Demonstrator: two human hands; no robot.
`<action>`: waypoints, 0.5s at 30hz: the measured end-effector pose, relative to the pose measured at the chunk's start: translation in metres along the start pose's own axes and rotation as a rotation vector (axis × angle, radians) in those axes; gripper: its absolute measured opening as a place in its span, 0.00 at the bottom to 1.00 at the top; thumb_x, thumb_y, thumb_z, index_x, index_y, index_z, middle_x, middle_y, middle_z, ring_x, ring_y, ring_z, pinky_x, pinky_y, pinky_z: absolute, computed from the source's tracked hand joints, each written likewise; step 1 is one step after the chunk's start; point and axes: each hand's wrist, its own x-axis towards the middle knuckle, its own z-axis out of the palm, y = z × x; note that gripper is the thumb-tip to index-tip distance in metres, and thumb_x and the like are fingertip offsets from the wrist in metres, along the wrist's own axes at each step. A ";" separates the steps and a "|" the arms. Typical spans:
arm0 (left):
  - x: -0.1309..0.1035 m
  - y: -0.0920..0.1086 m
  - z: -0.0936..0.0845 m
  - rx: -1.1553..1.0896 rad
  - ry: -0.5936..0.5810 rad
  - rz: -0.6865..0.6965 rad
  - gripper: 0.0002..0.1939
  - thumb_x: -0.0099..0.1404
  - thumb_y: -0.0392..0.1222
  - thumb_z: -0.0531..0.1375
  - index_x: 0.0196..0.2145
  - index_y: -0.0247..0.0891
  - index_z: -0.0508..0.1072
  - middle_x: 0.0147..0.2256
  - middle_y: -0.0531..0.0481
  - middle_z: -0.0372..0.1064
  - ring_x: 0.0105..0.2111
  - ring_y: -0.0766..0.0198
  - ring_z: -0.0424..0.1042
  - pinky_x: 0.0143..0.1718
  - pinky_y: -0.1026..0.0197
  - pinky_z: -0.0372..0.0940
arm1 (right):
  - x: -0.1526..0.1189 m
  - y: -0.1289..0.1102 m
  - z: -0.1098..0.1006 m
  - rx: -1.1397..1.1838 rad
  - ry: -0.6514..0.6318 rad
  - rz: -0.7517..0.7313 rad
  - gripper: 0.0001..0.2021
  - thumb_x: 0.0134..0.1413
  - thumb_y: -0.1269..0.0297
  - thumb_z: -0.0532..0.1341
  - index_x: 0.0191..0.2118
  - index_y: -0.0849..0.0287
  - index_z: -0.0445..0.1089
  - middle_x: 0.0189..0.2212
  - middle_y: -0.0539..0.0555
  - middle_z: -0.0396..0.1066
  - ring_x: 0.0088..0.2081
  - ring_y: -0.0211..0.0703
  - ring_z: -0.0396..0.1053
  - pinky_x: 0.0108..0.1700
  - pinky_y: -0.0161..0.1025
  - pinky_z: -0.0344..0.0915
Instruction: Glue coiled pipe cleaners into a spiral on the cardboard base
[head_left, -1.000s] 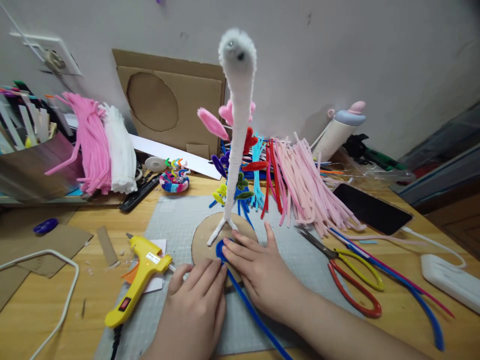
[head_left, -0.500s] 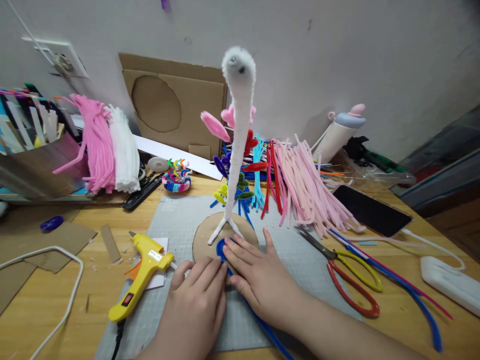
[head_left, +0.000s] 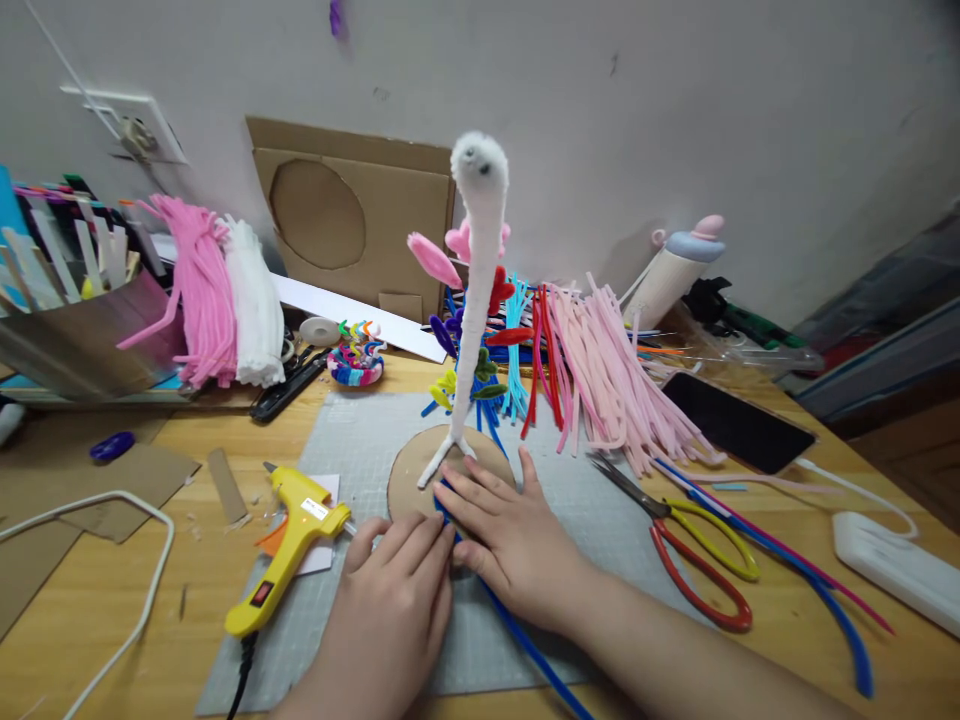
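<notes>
A round cardboard disc (head_left: 405, 462) lies on the grey cutting mat (head_left: 337, 440), and a tall white fuzzy stem (head_left: 472, 320) with forked feet stands on it, colored leaf shapes behind. My right hand (head_left: 510, 530) rests with spread fingers over the disc's front, its fingertips on the coiled end of a blue pipe cleaner (head_left: 532, 655), mostly covered by the hand. Beside it, my left hand (head_left: 397, 590) has its fingers curled and closed on the same blue pipe cleaner at the disc's front edge. The rest of that strip trails toward the lower right.
A yellow glue gun (head_left: 289, 550) lies left of my hands, scissors (head_left: 705, 560) to the right. Pink pipe cleaners (head_left: 600, 370), a phone (head_left: 739, 422) and a white power strip (head_left: 892, 570) are farther right. A cardboard panel (head_left: 405, 210) leans on the wall.
My right hand has shifted slightly left and now covers more of the blue coil. The camera view has moved a little; my left hand stays nearly in place.
</notes>
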 end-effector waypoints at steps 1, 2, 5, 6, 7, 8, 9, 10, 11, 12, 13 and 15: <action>0.000 0.000 0.000 0.001 0.000 0.003 0.12 0.63 0.32 0.53 0.39 0.40 0.74 0.40 0.51 0.76 0.40 0.60 0.71 0.46 0.54 0.53 | 0.000 -0.001 0.000 -0.008 -0.004 -0.001 0.25 0.66 0.51 0.45 0.65 0.50 0.49 0.65 0.50 0.48 0.67 0.44 0.41 0.60 0.60 0.09; 0.000 0.000 0.000 0.002 0.001 0.002 0.12 0.63 0.32 0.53 0.40 0.40 0.74 0.40 0.51 0.76 0.40 0.60 0.71 0.46 0.54 0.53 | 0.000 -0.002 0.001 -0.019 -0.007 -0.004 0.25 0.66 0.50 0.45 0.65 0.52 0.49 0.65 0.51 0.48 0.67 0.43 0.40 0.61 0.59 0.09; -0.001 0.000 0.000 -0.002 -0.003 -0.009 0.13 0.62 0.33 0.53 0.41 0.40 0.74 0.39 0.50 0.76 0.40 0.60 0.71 0.46 0.54 0.53 | -0.001 -0.003 0.002 -0.048 -0.024 -0.041 0.29 0.65 0.49 0.46 0.66 0.57 0.47 0.66 0.54 0.46 0.67 0.43 0.40 0.63 0.56 0.11; -0.001 0.000 0.000 -0.002 -0.005 -0.013 0.14 0.62 0.32 0.53 0.42 0.39 0.74 0.39 0.50 0.76 0.40 0.60 0.71 0.46 0.54 0.53 | -0.001 -0.002 0.002 -0.053 -0.031 -0.056 0.30 0.65 0.48 0.47 0.66 0.58 0.47 0.66 0.54 0.45 0.67 0.43 0.40 0.63 0.56 0.13; -0.001 0.000 0.000 -0.002 -0.008 -0.015 0.14 0.61 0.32 0.53 0.42 0.39 0.74 0.39 0.50 0.76 0.40 0.59 0.71 0.46 0.54 0.53 | -0.002 -0.002 0.002 -0.055 -0.039 -0.069 0.30 0.64 0.48 0.47 0.66 0.58 0.47 0.66 0.54 0.44 0.67 0.44 0.40 0.64 0.56 0.15; -0.002 0.000 0.000 -0.003 -0.010 -0.014 0.15 0.61 0.32 0.53 0.43 0.39 0.74 0.40 0.50 0.76 0.40 0.59 0.71 0.46 0.53 0.53 | -0.002 -0.002 0.002 -0.055 -0.046 -0.080 0.30 0.64 0.48 0.47 0.66 0.58 0.47 0.66 0.54 0.44 0.67 0.44 0.41 0.65 0.56 0.17; -0.002 0.000 0.000 -0.004 -0.012 -0.014 0.15 0.61 0.32 0.53 0.43 0.39 0.74 0.40 0.50 0.76 0.40 0.59 0.71 0.46 0.53 0.53 | -0.002 -0.001 0.003 -0.052 -0.053 -0.088 0.30 0.64 0.48 0.47 0.66 0.58 0.47 0.66 0.54 0.43 0.67 0.44 0.41 0.65 0.56 0.18; -0.003 0.000 0.000 -0.007 -0.017 -0.016 0.15 0.61 0.31 0.53 0.43 0.39 0.73 0.40 0.50 0.76 0.41 0.59 0.71 0.46 0.53 0.52 | -0.002 0.000 0.002 -0.048 -0.059 -0.093 0.30 0.64 0.47 0.47 0.66 0.58 0.47 0.66 0.54 0.44 0.67 0.44 0.41 0.66 0.55 0.20; -0.003 -0.001 0.000 -0.012 -0.024 -0.018 0.15 0.61 0.31 0.53 0.43 0.39 0.73 0.40 0.50 0.76 0.41 0.59 0.71 0.47 0.53 0.52 | -0.002 0.000 0.002 -0.043 -0.063 -0.096 0.31 0.64 0.47 0.47 0.66 0.58 0.48 0.66 0.54 0.44 0.67 0.44 0.41 0.66 0.55 0.22; -0.004 -0.001 0.001 -0.016 -0.032 -0.021 0.15 0.61 0.31 0.53 0.44 0.39 0.73 0.41 0.50 0.76 0.42 0.59 0.71 0.47 0.53 0.52 | -0.001 0.000 0.002 -0.036 -0.069 -0.097 0.31 0.64 0.47 0.47 0.66 0.59 0.48 0.66 0.54 0.44 0.67 0.44 0.41 0.67 0.54 0.24; -0.005 -0.001 0.001 -0.020 -0.039 -0.025 0.15 0.61 0.31 0.53 0.44 0.38 0.73 0.41 0.51 0.76 0.42 0.59 0.70 0.47 0.53 0.51 | -0.001 0.001 0.002 -0.029 -0.074 -0.096 0.31 0.63 0.47 0.48 0.65 0.60 0.49 0.66 0.54 0.45 0.67 0.44 0.41 0.67 0.53 0.27; -0.005 -0.001 0.002 -0.024 -0.051 -0.032 0.15 0.61 0.32 0.53 0.44 0.38 0.73 0.42 0.51 0.75 0.42 0.58 0.70 0.48 0.52 0.51 | 0.000 0.001 0.002 -0.012 -0.080 -0.092 0.31 0.64 0.47 0.48 0.65 0.60 0.50 0.66 0.54 0.46 0.67 0.44 0.41 0.67 0.51 0.31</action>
